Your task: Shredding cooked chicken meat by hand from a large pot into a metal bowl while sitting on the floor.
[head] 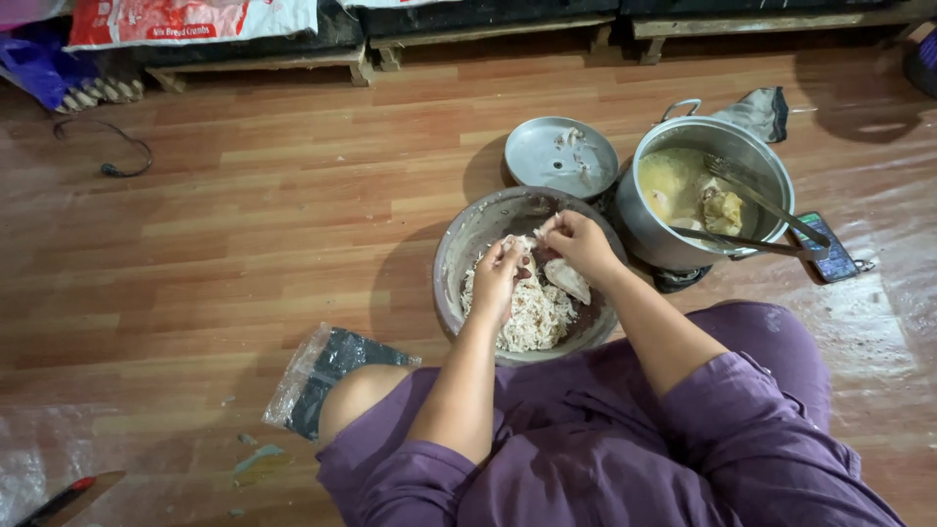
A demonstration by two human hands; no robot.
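Note:
A metal bowl (459,256) stands on the wooden floor in front of my knees, holding a heap of pale shredded meat (535,314). Over it, my left hand (500,273) and my right hand (576,239) both pinch one piece of cooked chicken (566,278), fingers closed on it. To the right stands a steel pot (752,156) with yellowish broth and more chicken pieces (722,210); metal tongs (771,210) lie across its rim.
A round metal lid (547,161) lies behind the bowl. A phone (828,249) lies right of the pot, a grey cloth (761,112) behind it. A plastic bag (317,376) lies by my left knee, a knife (59,498) at bottom left, a cable (112,146) at far left.

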